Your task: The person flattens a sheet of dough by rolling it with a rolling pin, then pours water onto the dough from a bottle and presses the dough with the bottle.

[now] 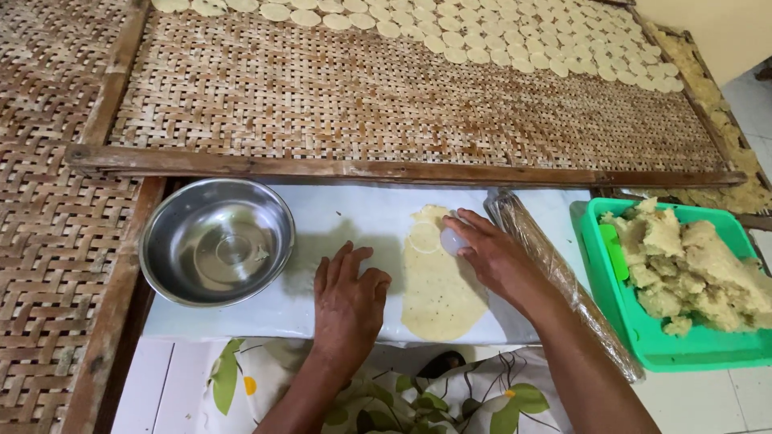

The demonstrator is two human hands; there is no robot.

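Fingers of the right hand grip a round cutter pressed onto the dough sheet; left hand lies flat, open, beside it.

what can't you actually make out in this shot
- Head view: the round cutter is mostly hidden under the right hand; its rim can't be seen.
- The dough sheet is partly covered by both hands.
- The green tray is cut off by the right edge.
- The rows of dough discs run off the top edge.

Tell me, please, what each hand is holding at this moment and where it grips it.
The right hand pinches a small clear round cutter from above at its top, pressing into the dough sheet. The left hand holds nothing, lying flat beside the dough.
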